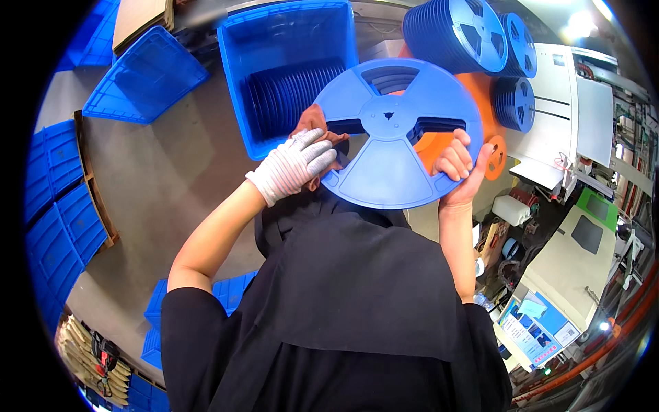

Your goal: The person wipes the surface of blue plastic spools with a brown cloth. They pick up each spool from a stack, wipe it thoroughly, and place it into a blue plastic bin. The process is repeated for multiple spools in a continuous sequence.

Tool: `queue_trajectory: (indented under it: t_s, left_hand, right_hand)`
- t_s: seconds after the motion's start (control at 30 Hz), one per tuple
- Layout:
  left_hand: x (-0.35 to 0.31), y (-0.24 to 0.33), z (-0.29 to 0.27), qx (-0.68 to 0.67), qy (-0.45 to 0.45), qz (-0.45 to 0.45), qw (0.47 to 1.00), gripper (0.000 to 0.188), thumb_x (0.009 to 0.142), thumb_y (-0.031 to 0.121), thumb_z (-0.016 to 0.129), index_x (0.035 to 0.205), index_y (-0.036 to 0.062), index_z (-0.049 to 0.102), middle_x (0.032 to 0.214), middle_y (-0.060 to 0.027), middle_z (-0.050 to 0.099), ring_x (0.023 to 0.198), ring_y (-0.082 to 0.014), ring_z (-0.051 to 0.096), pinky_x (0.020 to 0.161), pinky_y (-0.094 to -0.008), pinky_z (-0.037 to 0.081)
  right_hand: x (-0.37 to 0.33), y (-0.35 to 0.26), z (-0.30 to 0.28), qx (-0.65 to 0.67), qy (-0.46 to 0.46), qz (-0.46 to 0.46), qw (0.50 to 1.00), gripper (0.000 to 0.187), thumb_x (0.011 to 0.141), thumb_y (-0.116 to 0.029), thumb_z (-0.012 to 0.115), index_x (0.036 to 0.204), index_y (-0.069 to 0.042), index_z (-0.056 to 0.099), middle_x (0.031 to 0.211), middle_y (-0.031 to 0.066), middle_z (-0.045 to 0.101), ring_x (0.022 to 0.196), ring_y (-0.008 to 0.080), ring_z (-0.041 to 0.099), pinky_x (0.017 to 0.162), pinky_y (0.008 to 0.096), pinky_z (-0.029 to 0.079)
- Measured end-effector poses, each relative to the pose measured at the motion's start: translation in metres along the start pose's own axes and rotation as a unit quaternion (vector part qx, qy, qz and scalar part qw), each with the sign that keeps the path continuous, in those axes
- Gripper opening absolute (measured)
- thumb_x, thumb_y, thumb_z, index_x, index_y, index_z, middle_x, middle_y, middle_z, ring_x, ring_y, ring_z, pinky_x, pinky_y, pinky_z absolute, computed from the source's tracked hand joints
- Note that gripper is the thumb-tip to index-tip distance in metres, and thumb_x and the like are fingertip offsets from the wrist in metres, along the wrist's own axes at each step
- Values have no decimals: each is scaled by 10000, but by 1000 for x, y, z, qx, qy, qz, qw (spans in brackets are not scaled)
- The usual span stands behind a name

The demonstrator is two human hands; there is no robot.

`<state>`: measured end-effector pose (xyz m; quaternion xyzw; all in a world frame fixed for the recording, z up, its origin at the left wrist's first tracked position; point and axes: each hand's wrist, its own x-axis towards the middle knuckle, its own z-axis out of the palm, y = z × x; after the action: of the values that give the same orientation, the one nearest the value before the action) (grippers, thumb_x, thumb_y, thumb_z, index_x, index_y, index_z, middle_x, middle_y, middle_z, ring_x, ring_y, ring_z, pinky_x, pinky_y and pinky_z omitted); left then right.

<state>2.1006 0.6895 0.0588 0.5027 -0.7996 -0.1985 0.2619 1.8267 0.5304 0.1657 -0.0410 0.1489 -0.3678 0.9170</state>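
Observation:
A large blue plastic reel with three wide cut-outs is held up in front of my chest. More blue rims show behind it through the cut-outs, so it may be a stack. My right hand, bare, grips its right edge with curled fingers, thumb outward. At the left edge is my left hand in a white glove with grey fingers, closed on a reddish-brown cloth that lies against the reel. Part of the cloth is hidden under the fingers.
Ahead, a blue bin holds a row of dark blue reels. Stacks of blue reels stand at the far right beside an orange surface. Blue crates sit on the left; a machine is on the right.

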Motion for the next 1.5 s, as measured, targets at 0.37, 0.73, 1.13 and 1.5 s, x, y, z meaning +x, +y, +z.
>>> queue_trajectory:
  t_s: [0.37,0.73,1.13,1.5]
  left_hand:
    - [-50,6,-1,-674,243,-368,593,328,876,237,680,1116,37,578,1027,-51,637,952,-164,599,895,-318,476]
    - [-93,2,11,-738,326,-373,459,503,813,322,732,1173,37,526,1098,-114,613,1002,-237,606,899,-386,498]
    - [-140,-100,90,-275,321,-554,717,252,858,118,622,1089,18,601,921,-79,667,820,-142,616,749,-282,491]
    - [-105,-139,134,-73,180,-723,663,273,877,230,566,1120,109,591,968,-181,670,918,-369,637,807,-432,494]
  right_hand:
    - [11,-11,5,-362,197,-53,910,553,965,-517,408,1156,-13,527,769,47,530,631,151,466,592,300,403]
    - [-11,-12,-18,-276,243,-68,927,549,971,-511,403,1149,-5,524,792,38,521,635,139,454,613,288,410]
    - [-16,1,-26,-303,251,-72,916,520,982,-503,380,1123,-27,536,738,37,506,614,135,443,572,275,402]
    - [-24,6,-26,-329,227,-73,914,516,980,-495,390,1122,-22,541,706,26,491,580,119,420,540,265,383]
